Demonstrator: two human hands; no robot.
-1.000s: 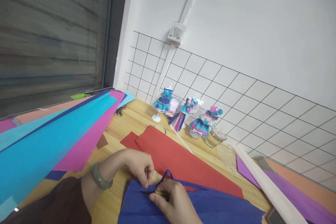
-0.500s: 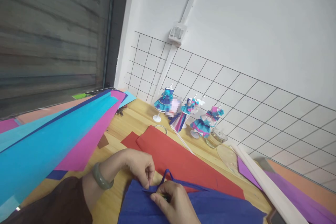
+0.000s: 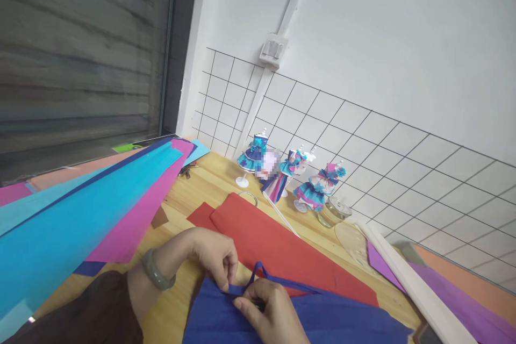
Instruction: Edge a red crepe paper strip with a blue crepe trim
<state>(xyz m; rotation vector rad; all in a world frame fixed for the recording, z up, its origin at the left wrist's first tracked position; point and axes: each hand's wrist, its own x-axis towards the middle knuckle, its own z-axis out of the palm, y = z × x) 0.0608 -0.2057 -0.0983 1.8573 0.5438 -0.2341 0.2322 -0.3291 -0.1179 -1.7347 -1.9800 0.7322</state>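
1. Head view, dial centred on the picture. Blue sheet lies at 6 o'clock, close to the person, its far edge overlapping the red sheet; nearness presumably lets both hands reach that edge without stretching.
2. Left hand, between 6 and 7 o'clock: thumb and finger pinched narrow on the blue sheet's far edge. Probably anchors the edge so it doesn't slip. Bangle on that wrist.
3. Right hand, 6 o'clock, just beside the left: fingers curled around a small dark item, mostly hidden; cannot tell what. The two close-set grips likely control one short stretch of edge.
4. Narrow blue strip arches up behind the right hand, over the red sheet; looks to hang loose, nothing pressing its bend down.
5. Dressed figures stand near the dial's centre, on the table's far side; jar at 4 o'clock. Set back, they seem out of elbow range.
6. Coloured sheets spread between 8 and 9 o'clock, beyond the left sleeve.
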